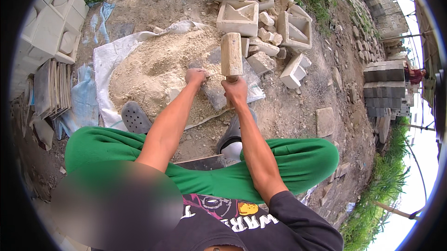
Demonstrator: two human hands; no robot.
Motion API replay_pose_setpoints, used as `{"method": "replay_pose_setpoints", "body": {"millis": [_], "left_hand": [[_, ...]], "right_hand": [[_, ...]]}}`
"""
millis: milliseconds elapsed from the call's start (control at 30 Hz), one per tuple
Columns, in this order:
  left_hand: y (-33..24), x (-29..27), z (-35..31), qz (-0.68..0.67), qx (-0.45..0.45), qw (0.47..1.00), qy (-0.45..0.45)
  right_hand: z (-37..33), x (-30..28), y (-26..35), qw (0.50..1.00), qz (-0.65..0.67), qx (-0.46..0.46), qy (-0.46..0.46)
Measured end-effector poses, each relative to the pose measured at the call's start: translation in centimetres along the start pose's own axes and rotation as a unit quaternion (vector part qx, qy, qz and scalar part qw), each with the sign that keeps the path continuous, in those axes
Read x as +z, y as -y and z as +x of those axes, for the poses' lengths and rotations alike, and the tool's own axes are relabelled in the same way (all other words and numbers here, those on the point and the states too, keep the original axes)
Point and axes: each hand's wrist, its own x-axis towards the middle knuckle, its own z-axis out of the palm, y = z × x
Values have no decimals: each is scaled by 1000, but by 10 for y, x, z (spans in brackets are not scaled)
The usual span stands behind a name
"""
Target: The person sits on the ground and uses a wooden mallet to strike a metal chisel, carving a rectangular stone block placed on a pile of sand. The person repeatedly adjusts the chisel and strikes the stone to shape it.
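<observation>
My right hand (235, 90) is wrapped round the handle of a wooden mallet (231, 55), its blocky pale head raised over the work spot. To its left, my left hand (197, 77) is closed at the edge of a dusty grey slab (215, 93); whatever its fingers pinch is too small to name. A heap of crushed pale rubble (149, 71) lies beside that hand on a spread white sack (103, 83). Clear plastic (253, 90) shows by the slab, partly hidden behind the mallet and my right hand.
Broken pale hollow blocks (237, 18) and chunks are piled just beyond the mallet. Whole blocks (51, 27) stack up at the left above leaning thin boards (52, 88). Grey blocks (384, 85) stand far right near a person (413, 74). My grey clogs (135, 117) flank the work.
</observation>
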Motion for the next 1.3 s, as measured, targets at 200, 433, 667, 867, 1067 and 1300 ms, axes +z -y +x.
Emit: {"method": "replay_pose_setpoints", "body": {"millis": [200,433,667,867,1067,1300], "left_hand": [[-6,0,-6,-30,-3,1000,10],[3,4,3,0,24,1000,12],[5,0,2,-36,0,999,22],[5,-4,0,40,17,999,2],[-5,-8,-10,-26,-5,1000,9],[3,2,-4,-4,14,1000,3]], "right_hand": [[-2,21,-16,991,-55,-99,-74],[6,3,-19,996,-75,5,41],[4,10,10,993,-42,-95,-49],[0,9,-17,990,-82,71,86],[3,-4,36,992,-63,-93,-61],[4,31,-53,987,-112,74,83]]}}
